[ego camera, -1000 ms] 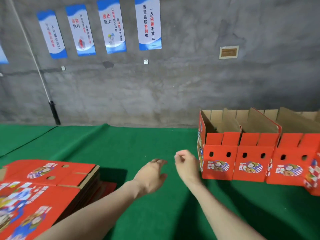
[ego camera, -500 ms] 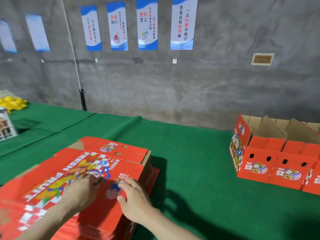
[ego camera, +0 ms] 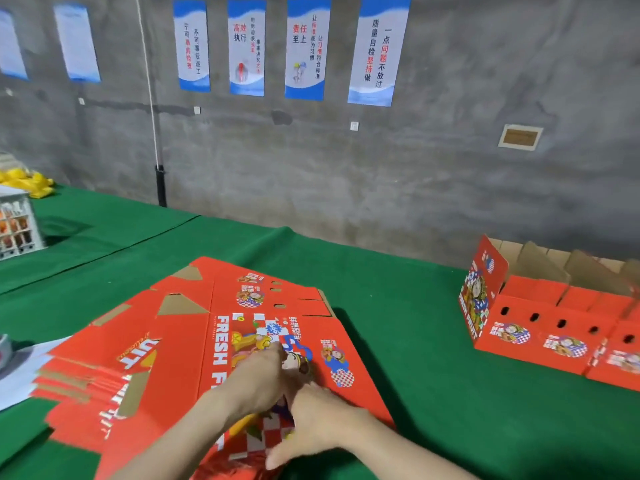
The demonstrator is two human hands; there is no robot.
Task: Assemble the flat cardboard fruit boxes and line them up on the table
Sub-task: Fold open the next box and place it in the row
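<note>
Head view: both hands on the top flat box [ego camera: 187, 358], finished row at 3 o'clock.
The left hand [ego camera: 263, 375] rests on the print with fingers bent; whether it grips is unclear. The right hand [ego camera: 322, 424], at its 5 o'clock, lies relaxed and flat on the sheet. Creases run 12 to 6. The assembled boxes [ego camera: 540, 327] stand well apart across the green worktop [ego camera: 398, 306], nearer the right hand.

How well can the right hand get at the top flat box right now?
Yes, it seems: the right hand rests on the top flat box, beside the left hand, with nothing lying over it.
</note>
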